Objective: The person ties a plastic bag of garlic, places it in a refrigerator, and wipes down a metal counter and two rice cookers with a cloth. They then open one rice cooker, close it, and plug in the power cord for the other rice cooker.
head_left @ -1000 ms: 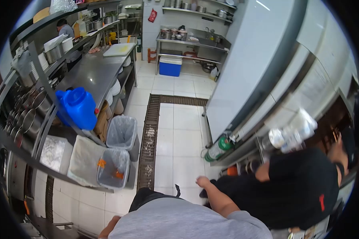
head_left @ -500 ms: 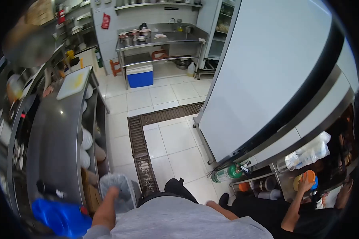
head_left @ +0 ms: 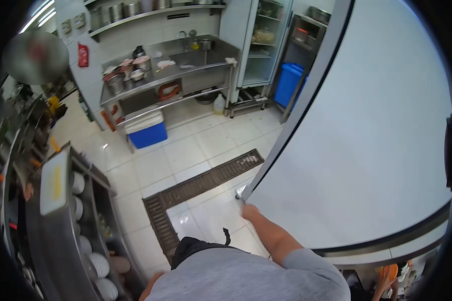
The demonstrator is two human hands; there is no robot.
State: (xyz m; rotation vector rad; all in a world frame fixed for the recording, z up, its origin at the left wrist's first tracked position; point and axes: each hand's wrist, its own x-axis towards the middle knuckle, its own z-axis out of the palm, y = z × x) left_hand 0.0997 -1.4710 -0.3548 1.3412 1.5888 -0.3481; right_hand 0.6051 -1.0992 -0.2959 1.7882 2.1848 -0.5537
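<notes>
My right hand point(head_left: 248, 212) is stretched forward and down, at the lower front corner of the tall white refrigerator point(head_left: 361, 135). It looks small and blurred, so its fingers do not show clearly, and whether it touches the cabinet cannot be told. On my left side, only a bit of skin point(head_left: 154, 282) shows beside my grey shirt. The fingers of that hand are hidden.
A floor drain grate point(head_left: 206, 176) bends across the tiles ahead. On the left, a steel counter holds a white cutting board point(head_left: 54, 183) above stacked plates point(head_left: 99, 265). A blue cooler point(head_left: 147, 133) stands under the sink table. A co-worker's hand holds an orange item point(head_left: 388, 275) at lower right.
I have moved forward along the refrigerator, and the view has turned right. My left hand has left the lined bin, which is out of view. My right arm now reaches forward.
</notes>
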